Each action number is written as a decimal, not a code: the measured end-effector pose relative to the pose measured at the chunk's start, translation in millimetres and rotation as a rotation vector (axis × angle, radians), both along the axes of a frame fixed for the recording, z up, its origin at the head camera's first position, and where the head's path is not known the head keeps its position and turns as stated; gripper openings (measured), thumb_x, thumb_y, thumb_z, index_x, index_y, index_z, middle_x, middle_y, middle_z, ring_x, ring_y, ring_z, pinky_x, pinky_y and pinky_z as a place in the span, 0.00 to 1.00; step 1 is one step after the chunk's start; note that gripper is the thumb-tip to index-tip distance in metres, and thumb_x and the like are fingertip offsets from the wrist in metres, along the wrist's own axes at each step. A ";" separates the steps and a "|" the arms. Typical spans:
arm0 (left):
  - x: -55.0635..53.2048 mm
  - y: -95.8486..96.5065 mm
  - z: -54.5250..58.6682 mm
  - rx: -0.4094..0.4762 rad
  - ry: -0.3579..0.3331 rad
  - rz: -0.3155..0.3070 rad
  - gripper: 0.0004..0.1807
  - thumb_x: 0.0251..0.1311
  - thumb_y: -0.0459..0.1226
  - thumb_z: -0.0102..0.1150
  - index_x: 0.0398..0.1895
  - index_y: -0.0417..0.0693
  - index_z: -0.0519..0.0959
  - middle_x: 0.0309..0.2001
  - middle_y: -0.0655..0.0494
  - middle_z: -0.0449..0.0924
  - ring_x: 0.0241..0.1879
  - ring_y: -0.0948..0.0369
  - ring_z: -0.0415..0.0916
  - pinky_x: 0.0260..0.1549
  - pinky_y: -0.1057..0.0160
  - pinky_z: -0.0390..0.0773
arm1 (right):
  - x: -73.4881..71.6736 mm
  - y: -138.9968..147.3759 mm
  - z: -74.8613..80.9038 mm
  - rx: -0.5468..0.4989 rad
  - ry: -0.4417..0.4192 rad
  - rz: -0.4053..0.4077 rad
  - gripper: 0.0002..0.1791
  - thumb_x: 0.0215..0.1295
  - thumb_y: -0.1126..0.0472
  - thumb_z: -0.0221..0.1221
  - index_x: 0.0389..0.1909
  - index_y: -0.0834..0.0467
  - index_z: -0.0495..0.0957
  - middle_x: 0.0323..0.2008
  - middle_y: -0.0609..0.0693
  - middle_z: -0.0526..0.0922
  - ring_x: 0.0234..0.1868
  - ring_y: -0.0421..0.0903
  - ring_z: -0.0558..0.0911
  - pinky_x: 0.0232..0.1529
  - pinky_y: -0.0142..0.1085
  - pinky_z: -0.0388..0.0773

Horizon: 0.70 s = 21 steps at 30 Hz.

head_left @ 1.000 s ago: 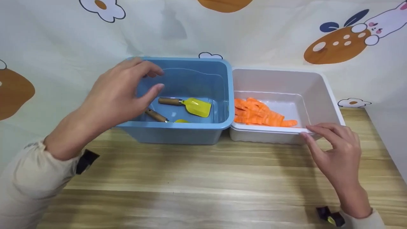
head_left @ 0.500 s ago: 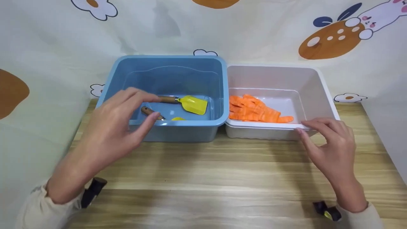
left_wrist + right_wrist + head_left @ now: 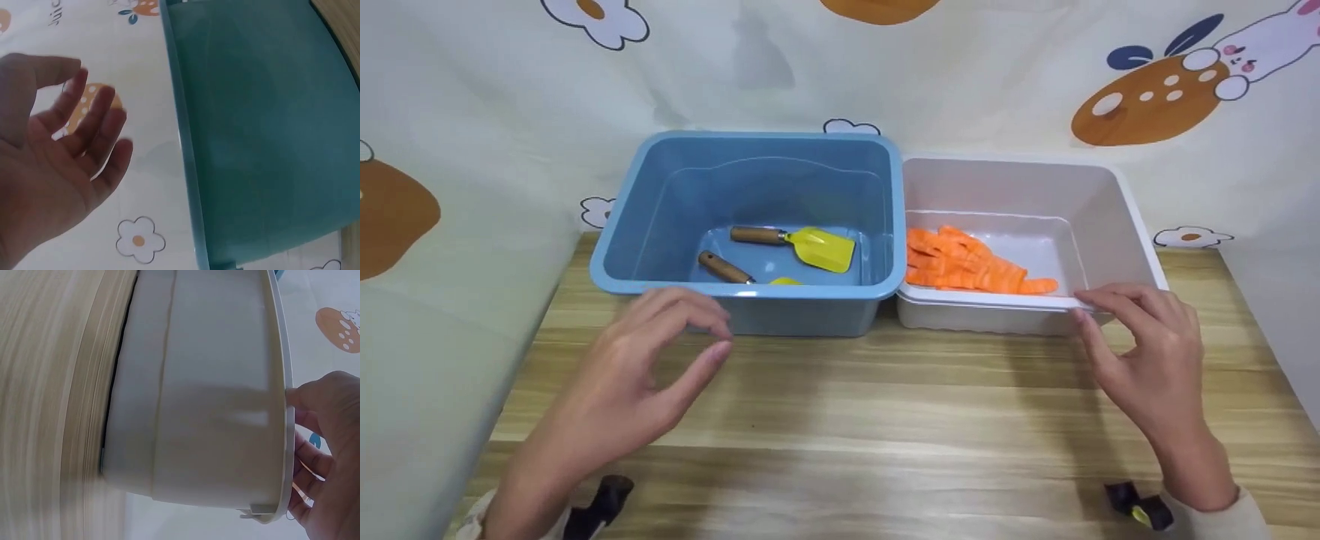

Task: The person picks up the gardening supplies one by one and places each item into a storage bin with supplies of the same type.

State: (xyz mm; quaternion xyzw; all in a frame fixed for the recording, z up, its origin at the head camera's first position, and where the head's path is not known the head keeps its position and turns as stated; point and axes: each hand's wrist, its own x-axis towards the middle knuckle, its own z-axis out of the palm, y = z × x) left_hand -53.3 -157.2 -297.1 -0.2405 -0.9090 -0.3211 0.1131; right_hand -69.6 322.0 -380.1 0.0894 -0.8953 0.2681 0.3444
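My right hand [image 3: 1159, 352] pinches the front rim of the white plastic bin [image 3: 990, 299] near its right corner. In the right wrist view the thumb lies against the outer side of the rim [image 3: 289, 433] and the fingers reach over it. An orange glove [image 3: 971, 262] lies in that bin. In front of the blue bin [image 3: 780, 291] hangs my left hand [image 3: 637, 382], holding nothing, fingers loosely bent and thumb apart. Inside the blue bin are a yellow hand shovel [image 3: 821, 250] with a wooden handle and a second wooden handle [image 3: 725, 268], its yellow end partly hidden by the front wall.
Both bins stand side by side on a wood-grain table [image 3: 847, 427], the blue one on the left. Behind them hangs a pale printed cloth [image 3: 975, 82] with flowers and a rabbit; it runs along the sides too.
My left hand has drawn back from over the blue bin toward the near table edge, uncovering the bin's left side. My right hand stays at the white bin's rim.
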 end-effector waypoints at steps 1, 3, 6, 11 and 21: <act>3.9 -1.9 -1.0 -0.007 -0.028 0.000 0.08 0.65 0.38 0.66 0.41 0.65 0.80 0.47 0.73 0.80 0.52 0.70 0.73 0.55 0.69 0.72 | 0.1 -0.1 0.1 0.007 0.001 0.005 0.12 0.54 0.68 0.72 0.41 0.59 0.89 0.39 0.58 0.86 0.44 0.55 0.78 0.52 0.33 0.58; 10.4 -4.0 -4.6 -0.029 -0.055 0.011 0.08 0.66 0.41 0.64 0.42 0.68 0.79 0.47 0.74 0.79 0.52 0.72 0.74 0.53 0.70 0.74 | -0.8 -0.7 0.3 0.016 0.008 0.012 0.12 0.54 0.70 0.72 0.41 0.59 0.89 0.39 0.58 0.86 0.44 0.56 0.78 0.52 0.34 0.58; 16.6 -4.0 -12.7 -0.034 -0.083 0.011 0.06 0.68 0.44 0.62 0.44 0.69 0.79 0.48 0.75 0.79 0.52 0.72 0.74 0.53 0.71 0.74 | -2.8 -2.1 0.0 0.025 0.020 0.018 0.12 0.55 0.71 0.71 0.41 0.59 0.89 0.39 0.58 0.86 0.44 0.56 0.77 0.53 0.34 0.58; 18.4 1.6 -25.4 -0.019 -0.115 -0.006 0.06 0.69 0.45 0.61 0.46 0.70 0.79 0.48 0.76 0.78 0.52 0.71 0.74 0.54 0.67 0.75 | -4.9 -2.8 -2.6 0.008 0.036 0.032 0.13 0.55 0.72 0.71 0.41 0.58 0.89 0.40 0.58 0.86 0.43 0.55 0.76 0.53 0.31 0.57; 14.9 33.6 -53.6 -0.096 -0.154 0.073 0.16 0.65 0.46 0.66 0.54 0.66 0.78 0.51 0.74 0.79 0.56 0.71 0.73 0.61 0.56 0.74 | 4.9 -0.2 1.8 -0.012 0.006 0.005 0.17 0.54 0.68 0.71 0.47 0.62 0.86 0.44 0.62 0.84 0.48 0.59 0.75 0.56 0.31 0.56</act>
